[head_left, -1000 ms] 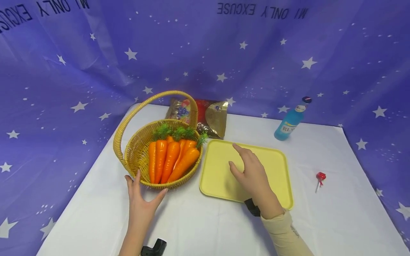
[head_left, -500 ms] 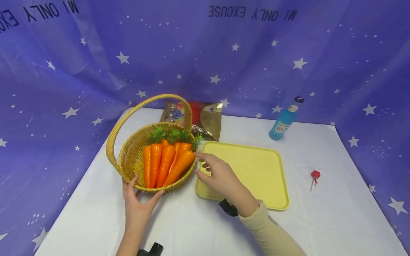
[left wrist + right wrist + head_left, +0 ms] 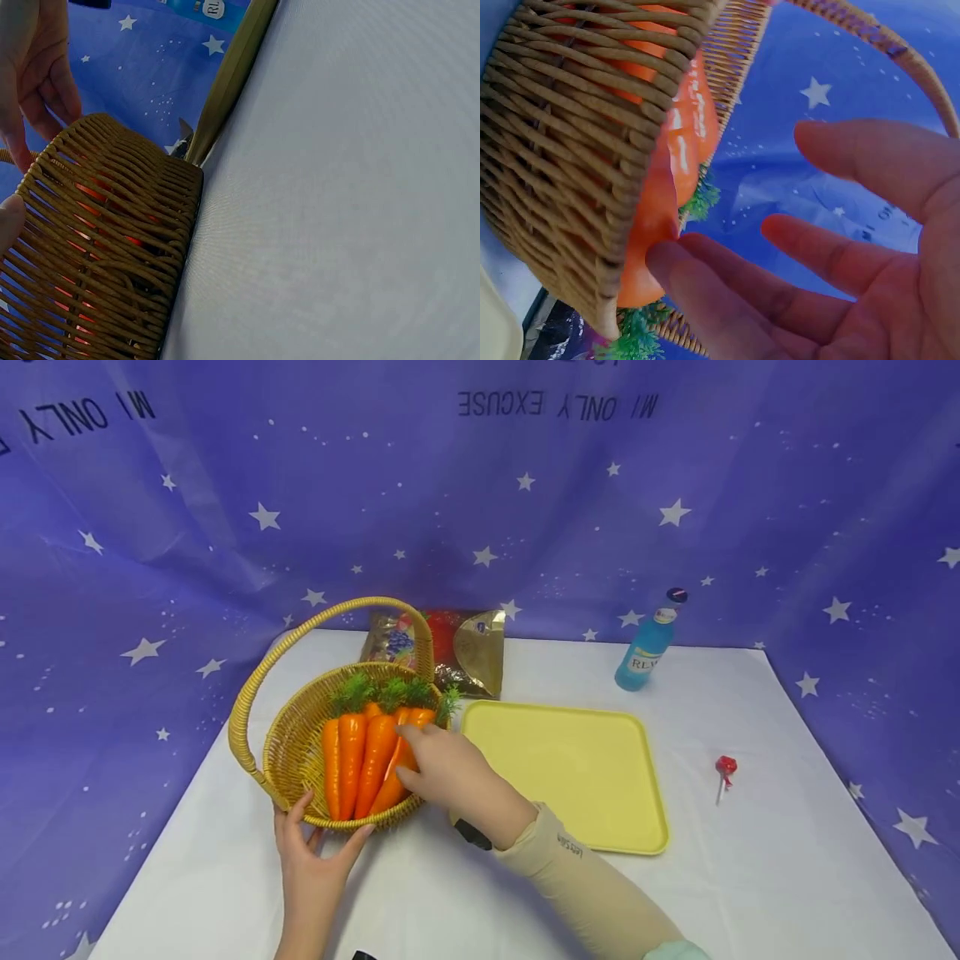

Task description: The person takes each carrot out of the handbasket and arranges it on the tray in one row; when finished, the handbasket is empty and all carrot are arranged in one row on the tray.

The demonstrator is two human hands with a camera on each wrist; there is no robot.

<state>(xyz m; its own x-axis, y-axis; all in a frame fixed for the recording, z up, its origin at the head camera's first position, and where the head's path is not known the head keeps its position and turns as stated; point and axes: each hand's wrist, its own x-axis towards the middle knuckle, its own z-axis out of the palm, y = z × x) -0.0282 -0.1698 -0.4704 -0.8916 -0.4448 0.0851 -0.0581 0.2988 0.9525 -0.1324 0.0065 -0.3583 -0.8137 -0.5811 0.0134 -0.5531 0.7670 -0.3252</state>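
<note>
A yellow wicker basket with a tall arched handle stands on the left of the table, holding several orange carrots with green tops. My left hand holds the basket's near-left rim; in the left wrist view its thumb lies against the outer weave. Over the basket's right side reaches my right hand, fingers apart above the rightmost carrot. In the right wrist view, one fingertip meets or nearly touches a carrot, while the thumb stands well away from it.
Right of the basket lies a yellow tray. Behind the basket is a gold and red foil bag. A blue bottle stands at the back right, and a red lollipop lies at the right. A star-patterned purple cloth backs the table.
My right hand has moved left from above the tray to over the carrots in the basket. My left hand has closed in on the basket rim. The head view has shifted slightly.
</note>
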